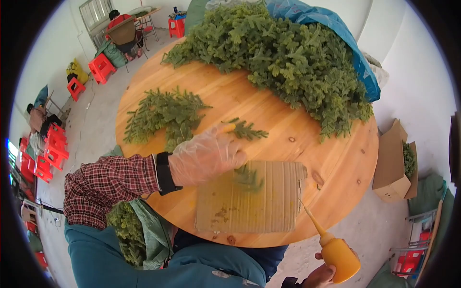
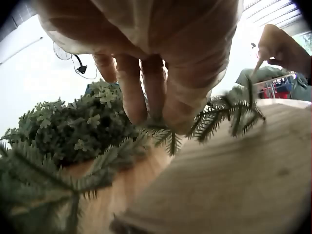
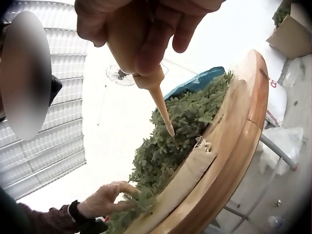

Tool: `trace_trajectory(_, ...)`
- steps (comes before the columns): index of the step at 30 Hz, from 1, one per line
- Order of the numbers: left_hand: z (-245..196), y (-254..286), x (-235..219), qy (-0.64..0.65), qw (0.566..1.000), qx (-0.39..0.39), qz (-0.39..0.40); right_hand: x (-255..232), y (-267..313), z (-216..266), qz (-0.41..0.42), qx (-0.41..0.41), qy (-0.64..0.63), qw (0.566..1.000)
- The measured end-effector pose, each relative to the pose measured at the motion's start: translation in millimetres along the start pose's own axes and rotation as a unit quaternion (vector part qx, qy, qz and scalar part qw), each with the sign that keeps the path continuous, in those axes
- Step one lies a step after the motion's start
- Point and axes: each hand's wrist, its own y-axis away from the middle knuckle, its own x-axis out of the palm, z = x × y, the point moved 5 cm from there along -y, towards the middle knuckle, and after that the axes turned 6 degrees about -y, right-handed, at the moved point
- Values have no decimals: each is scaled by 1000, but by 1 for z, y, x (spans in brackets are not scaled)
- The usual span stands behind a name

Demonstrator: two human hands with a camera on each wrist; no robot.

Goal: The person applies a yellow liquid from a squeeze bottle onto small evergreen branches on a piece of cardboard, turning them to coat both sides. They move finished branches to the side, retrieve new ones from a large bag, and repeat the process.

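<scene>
My left hand (image 1: 207, 154), in a clear plastic glove, pinches a small green fir sprig (image 2: 224, 114) over a flat piece of corrugated cardboard (image 1: 249, 211). In the head view the sprig looks blurred. Yellowish stains mark the cardboard. My right hand (image 1: 322, 276) grips a yellow squeeze bottle (image 1: 340, 259) beyond the table's front right edge. Its long thin nozzle (image 3: 161, 105) points up toward the cardboard's right side in the head view. Another single sprig (image 1: 247, 129) lies just past the left fingers, with a small pile of sprigs (image 1: 165, 115) to its left.
A big heap of greenery (image 1: 283, 57) spills from a blue bag (image 1: 355, 53) at the back of the round wooden table (image 1: 343, 158). An open carton (image 1: 391, 168) stands right of it. Red stools (image 1: 101, 68) and two seated people are at the left.
</scene>
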Motion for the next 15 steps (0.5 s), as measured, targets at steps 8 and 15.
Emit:
trace_trajectory(8,-5,29,0,64,998,-10,-6,6,0,-3,-15,-10,6,1000)
trace_trajectory(15,-16,31,-15,90,993,-43,-70,7,-5,-16,-42,-35,18,998)
